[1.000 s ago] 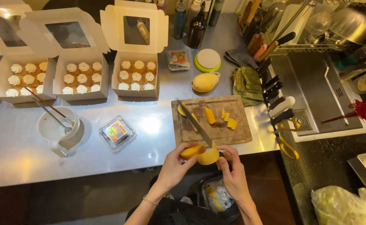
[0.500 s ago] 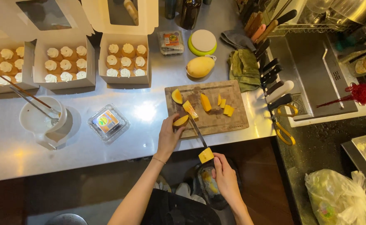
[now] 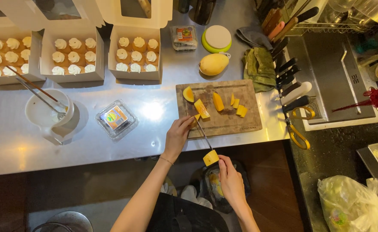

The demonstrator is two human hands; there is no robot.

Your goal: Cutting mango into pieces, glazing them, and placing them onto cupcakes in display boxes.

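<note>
A wooden cutting board (image 3: 240,122) lies on the steel counter with several cut mango pieces (image 3: 218,102) on it. My left hand (image 3: 178,135) reaches over the board's front left corner, its fingertips closed on a small mango piece (image 3: 195,117). My right hand (image 3: 231,182) hangs in front of the counter edge and grips a knife (image 3: 204,135), whose blade points up toward the board. A yellow chunk (image 3: 210,157) sits where the blade meets my fingers; I cannot tell whether it is mango or handle. A whole mango (image 3: 213,64) rests behind the board.
Three open white boxes of cream-topped cupcakes (image 3: 135,55) line the back left. A white jug with chopsticks (image 3: 51,114), a clear plastic tub (image 3: 116,119), a green cloth (image 3: 260,68), a knife row (image 3: 290,81), scissors (image 3: 298,133) and a sink (image 3: 341,73) surround the board.
My left hand carried a mango piece from in front of the counter up onto the board's front left corner. My right hand stayed low with the knife.
</note>
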